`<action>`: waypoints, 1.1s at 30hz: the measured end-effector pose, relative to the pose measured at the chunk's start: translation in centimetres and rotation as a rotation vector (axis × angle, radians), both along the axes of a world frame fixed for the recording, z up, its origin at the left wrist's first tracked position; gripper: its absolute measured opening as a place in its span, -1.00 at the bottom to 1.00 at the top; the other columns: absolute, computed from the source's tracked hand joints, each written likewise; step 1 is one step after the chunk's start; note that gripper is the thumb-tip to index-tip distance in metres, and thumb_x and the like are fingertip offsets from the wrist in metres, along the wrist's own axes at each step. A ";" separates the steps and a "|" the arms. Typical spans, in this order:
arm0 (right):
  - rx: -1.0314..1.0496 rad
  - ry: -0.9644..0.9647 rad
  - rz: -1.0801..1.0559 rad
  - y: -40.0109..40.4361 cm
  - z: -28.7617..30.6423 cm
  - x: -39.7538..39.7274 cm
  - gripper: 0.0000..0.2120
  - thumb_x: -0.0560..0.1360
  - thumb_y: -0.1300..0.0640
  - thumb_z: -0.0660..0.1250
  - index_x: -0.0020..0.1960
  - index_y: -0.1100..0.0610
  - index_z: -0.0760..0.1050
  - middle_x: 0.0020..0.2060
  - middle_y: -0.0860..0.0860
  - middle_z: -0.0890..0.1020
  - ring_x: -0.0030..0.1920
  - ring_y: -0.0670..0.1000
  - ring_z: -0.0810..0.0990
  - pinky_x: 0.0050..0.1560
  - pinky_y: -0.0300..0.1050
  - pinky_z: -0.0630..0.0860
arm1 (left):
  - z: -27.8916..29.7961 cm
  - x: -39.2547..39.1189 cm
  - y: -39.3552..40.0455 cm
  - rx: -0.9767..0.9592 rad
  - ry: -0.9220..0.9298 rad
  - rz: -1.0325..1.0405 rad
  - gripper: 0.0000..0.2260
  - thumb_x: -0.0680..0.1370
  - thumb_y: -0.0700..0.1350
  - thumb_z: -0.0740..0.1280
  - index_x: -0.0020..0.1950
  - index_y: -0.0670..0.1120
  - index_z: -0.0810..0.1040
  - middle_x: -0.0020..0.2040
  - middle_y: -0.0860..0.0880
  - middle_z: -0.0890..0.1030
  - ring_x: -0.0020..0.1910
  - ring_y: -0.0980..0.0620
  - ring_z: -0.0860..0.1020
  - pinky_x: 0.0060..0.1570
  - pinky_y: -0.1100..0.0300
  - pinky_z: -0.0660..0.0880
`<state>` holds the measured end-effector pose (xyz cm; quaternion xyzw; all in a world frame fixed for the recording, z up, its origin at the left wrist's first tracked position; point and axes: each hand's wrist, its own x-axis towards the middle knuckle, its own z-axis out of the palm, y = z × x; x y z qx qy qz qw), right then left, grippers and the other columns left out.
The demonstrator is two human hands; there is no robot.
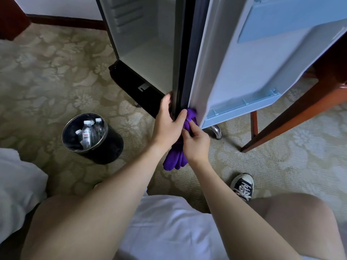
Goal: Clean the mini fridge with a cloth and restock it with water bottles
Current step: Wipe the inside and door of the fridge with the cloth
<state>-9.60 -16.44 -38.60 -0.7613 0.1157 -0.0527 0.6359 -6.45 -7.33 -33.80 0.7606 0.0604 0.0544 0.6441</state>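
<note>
The black mini fridge [148,53] stands on the carpet with its door [244,68] swung wide to the right and its white inside bare. My left hand [168,124] grips the lower front corner of the cabinet, fingers curled round the black edge by the hinge. My right hand [196,143] pinches a purple cloth [176,158] whose top is bunched against the door's bottom corner; the rest hangs down below my wrist. Several water bottles [90,131] stand in a black bin [109,147] to the left.
A wooden table leg [293,117] slants down at the right, behind the open door. White bedding [16,188] lies at the left edge. My knees and a dark sneaker [243,185] are below, on patterned carpet [47,81].
</note>
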 end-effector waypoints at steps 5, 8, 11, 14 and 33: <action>0.048 0.073 0.020 -0.4 -1.4 0.1 -0.80 0.52 0.14 0.36 0.05 -0.09 0.67 -0.15 -0.12 0.71 -0.08 -0.04 0.65 0.09 -0.04 0.58 | -1.6 0.2 0.0 0.026 0.055 -0.006 -0.36 0.46 -0.10 0.41 0.52 -0.02 0.29 0.34 0.04 0.54 0.31 0.18 0.52 0.37 -0.02 0.46; 0.032 0.111 0.046 -1.0 -2.0 0.0 -0.80 0.53 0.19 0.36 0.08 -0.02 0.68 -0.14 -0.12 0.71 -0.10 -0.13 0.63 0.05 -0.13 0.56 | -2.3 0.3 0.2 0.050 0.092 -0.025 -0.33 0.43 -0.13 0.41 0.52 -0.01 0.28 0.33 0.11 0.53 0.30 0.26 0.49 0.38 0.00 0.45; 0.021 0.118 0.063 -1.7 -2.0 -0.2 -0.84 0.53 0.21 0.34 -0.05 0.00 0.67 -0.21 -0.09 0.70 -0.18 -0.14 0.59 0.00 -0.06 0.55 | -2.5 0.3 0.1 0.078 0.129 -0.049 -0.33 0.41 -0.08 0.40 0.50 0.03 0.27 0.26 0.21 0.51 0.27 0.30 0.48 0.38 0.03 0.44; 0.087 0.094 0.053 -2.1 -0.9 -0.7 -0.80 0.54 0.22 0.33 -0.03 -0.03 0.67 -0.17 -0.09 0.71 -0.14 -0.14 0.60 0.05 -0.04 0.55 | -1.7 0.1 -0.8 0.121 0.130 -0.013 -0.37 0.42 0.04 0.37 0.47 0.02 0.30 0.29 0.09 0.54 0.27 0.16 0.53 0.35 0.02 0.47; 0.376 -0.243 -0.198 -7.6 13.4 -2.9 -0.76 0.57 0.31 0.27 0.17 0.18 0.62 0.03 0.06 0.71 0.12 0.04 0.64 0.27 0.06 0.53 | 4.8 -3.7 -5.4 0.423 -0.222 0.187 -0.65 0.57 -0.10 0.36 0.31 -0.19 0.49 0.27 -0.12 0.44 0.22 -0.11 0.50 0.24 0.00 0.47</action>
